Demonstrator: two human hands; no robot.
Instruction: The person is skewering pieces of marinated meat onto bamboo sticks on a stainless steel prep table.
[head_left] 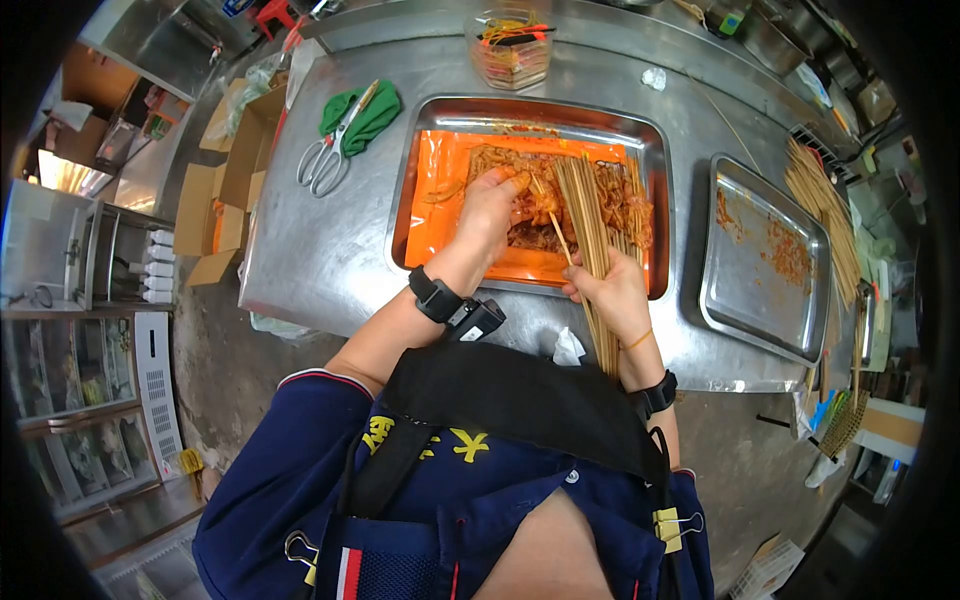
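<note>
My right hand (615, 295) grips a thick bundle of bamboo skewers (585, 205). Between its thumb and finger is a single skewer (560, 238), angled up to the food at my left hand. My left hand (487, 212) pinches a piece of red, marinated food (538, 198) whose exact kind I cannot make out. Both hands are over a deep metal tray (405, 190) that holds an orange plastic sheet or bag (432, 165). More sauce-coated pieces (637, 212) lie on the orange plastic, some in rows on skewers.
Scissors (325, 160) lie by a green cloth (378, 118) at left. A clear container (508, 58) with rubber bands stands behind the tray. To the right are a sauce-stained metal tray (765, 270) and loose skewers (820, 205). An open cardboard box (225, 190) is beside the table.
</note>
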